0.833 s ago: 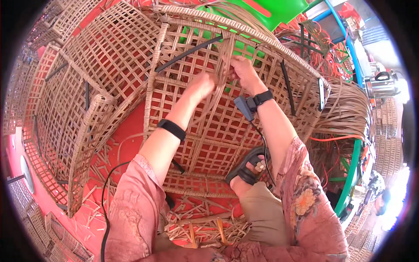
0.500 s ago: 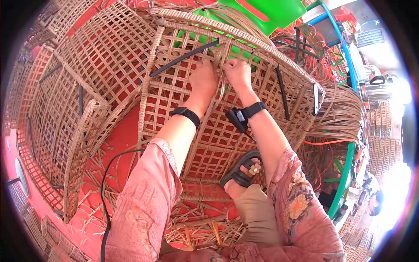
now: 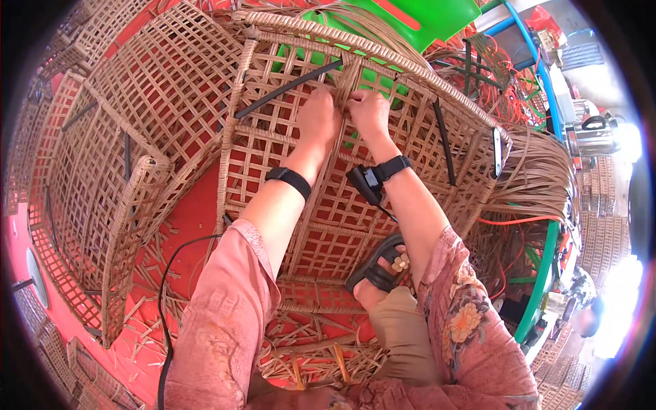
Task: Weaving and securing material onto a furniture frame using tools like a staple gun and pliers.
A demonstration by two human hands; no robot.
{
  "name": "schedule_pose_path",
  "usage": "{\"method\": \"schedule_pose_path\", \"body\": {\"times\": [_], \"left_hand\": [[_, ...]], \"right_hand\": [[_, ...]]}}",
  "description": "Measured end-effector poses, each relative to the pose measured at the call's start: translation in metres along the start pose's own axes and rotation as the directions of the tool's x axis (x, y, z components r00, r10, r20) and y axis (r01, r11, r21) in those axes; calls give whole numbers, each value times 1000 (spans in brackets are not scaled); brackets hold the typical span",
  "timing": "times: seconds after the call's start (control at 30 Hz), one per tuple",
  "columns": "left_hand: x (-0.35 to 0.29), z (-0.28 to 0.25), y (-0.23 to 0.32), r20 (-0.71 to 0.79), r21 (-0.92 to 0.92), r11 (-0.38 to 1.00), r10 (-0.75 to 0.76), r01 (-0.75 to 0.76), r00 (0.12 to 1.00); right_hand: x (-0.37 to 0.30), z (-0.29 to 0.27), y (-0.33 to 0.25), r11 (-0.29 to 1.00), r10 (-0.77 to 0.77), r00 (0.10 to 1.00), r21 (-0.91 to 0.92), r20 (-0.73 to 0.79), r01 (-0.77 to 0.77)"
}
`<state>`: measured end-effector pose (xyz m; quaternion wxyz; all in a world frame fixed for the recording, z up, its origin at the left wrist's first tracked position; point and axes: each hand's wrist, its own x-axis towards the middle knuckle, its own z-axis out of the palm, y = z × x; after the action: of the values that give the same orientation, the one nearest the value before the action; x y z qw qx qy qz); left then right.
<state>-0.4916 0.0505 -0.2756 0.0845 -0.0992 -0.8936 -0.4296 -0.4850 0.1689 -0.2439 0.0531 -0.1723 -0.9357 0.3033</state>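
Observation:
A large open-weave brown wicker frame lies tilted in front of me, with a thick wrapped rim along its far edge. Both my hands work at its central rib near that edge. My left hand is closed, its fingertips pressed against the rib and partly hidden. Just right of it, my right hand pinches at the same place; a thin weaving strand shows between the two hands. Dark flat bars cross the weave, one black bar left of my hands and another black bar to the right.
Another wicker piece stands at the left on the red floor, among cut strips. A green plastic chair is beyond the rim. Bundled strands hang at the right beside a green pole. A black cable runs past my left sleeve.
My right hand has shifted slightly left and down, closer to the left hand. The left hand has turned a little at the rib. The wicker frame lies nearly as before.

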Motion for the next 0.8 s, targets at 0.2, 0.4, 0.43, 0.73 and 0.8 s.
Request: {"method": "schedule_pose_path", "body": {"times": [0.2,0.4,0.43,0.73,0.8], "left_hand": [[0,0,5,-13,-61,988,-140,139,990],[3,-1,4,-4,20,999,-47,47,999],[0,-1,4,-49,-5,1000,-18,18,999],[-5,4,7,-159,-97,995,0,-15,987],[-1,5,5,-112,-82,997,-24,14,993]], "right_hand": [[-5,2,-2,999,-31,998,-27,-55,30],[-5,3,4,999,-50,997,13,-50,51],[-6,3,4,998,-58,997,4,-51,58],[-11,1,4,992,-117,987,41,-111,122],[-12,-5,2,988,-137,985,58,-103,143]]}}
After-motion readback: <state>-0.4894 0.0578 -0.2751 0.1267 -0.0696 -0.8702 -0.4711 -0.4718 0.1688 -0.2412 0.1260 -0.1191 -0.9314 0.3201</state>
